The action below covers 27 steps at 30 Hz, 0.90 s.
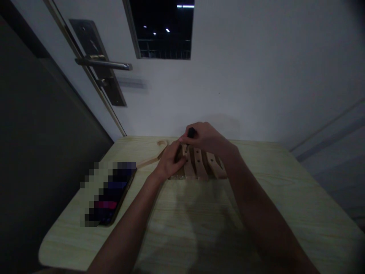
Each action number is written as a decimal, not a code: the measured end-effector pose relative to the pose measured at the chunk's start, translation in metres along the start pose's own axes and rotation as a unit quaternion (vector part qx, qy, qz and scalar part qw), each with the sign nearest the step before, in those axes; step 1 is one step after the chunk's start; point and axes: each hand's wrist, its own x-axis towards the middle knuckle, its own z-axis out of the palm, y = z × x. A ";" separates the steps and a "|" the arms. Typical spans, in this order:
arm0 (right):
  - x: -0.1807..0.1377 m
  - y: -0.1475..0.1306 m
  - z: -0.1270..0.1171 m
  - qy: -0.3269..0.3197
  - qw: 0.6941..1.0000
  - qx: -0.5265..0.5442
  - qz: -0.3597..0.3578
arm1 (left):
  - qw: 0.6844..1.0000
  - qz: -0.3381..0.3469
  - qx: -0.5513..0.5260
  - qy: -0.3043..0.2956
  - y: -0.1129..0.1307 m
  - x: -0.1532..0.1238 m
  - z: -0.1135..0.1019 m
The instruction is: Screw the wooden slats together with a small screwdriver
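Observation:
A screwdriver with a black handle (191, 132) is gripped in my right hand (208, 139), tilted with its shaft pointing down at a hole in the leftmost pale wooden hook (189, 170) on the board. My left hand (170, 161) is closed around the left part of the brown board (178, 177), its thumb pressed on that wooden hook. Two more wooden pieces with dark holes, a middle one (201, 169) and a right one (214, 167), lie side by side across the board. My right wrist covers the board's right end.
A loose curved wooden hook (148, 161) lies left of my left hand. Nearer me on the left is a phone (121, 194), partly pixelated. The pale wood-grain table (176, 217) meets a white door (242, 68) with a metal handle (111, 65) and a dark window (164, 28).

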 end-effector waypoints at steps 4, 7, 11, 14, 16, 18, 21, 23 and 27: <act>0.000 0.001 -0.004 0.043 0.999 0.003 0.030 | 1.000 0.000 -0.014 -0.005 0.002 0.001 -0.002; 0.000 0.000 -0.009 0.083 0.995 0.033 0.036 | 1.000 -0.022 -0.015 -0.014 0.005 0.002 -0.003; -0.002 0.003 -0.016 0.104 0.983 0.146 0.026 | 0.998 -0.043 -0.024 -0.025 0.008 0.003 -0.004; -0.006 0.010 -0.015 0.101 0.963 0.248 0.036 | 0.998 -0.049 -0.024 -0.019 0.008 0.002 -0.004; -0.011 0.016 -0.009 0.114 0.947 0.298 0.034 | 0.998 -0.054 -0.017 -0.018 0.008 0.002 -0.003; -0.018 0.020 -0.002 0.161 0.929 0.332 0.029 | 0.998 -0.065 -0.010 -0.023 0.009 0.002 -0.003; -0.033 0.025 0.007 0.257 0.916 0.305 0.042 | 0.996 -0.080 -0.006 -0.025 0.011 0.003 -0.003; -0.043 0.027 0.011 0.289 0.920 0.262 0.043 | 0.996 -0.087 -0.003 -0.027 0.011 0.004 -0.003; -0.054 0.036 0.018 0.276 0.947 0.159 -0.042 | 0.995 -0.095 -0.002 -0.034 0.009 0.005 -0.004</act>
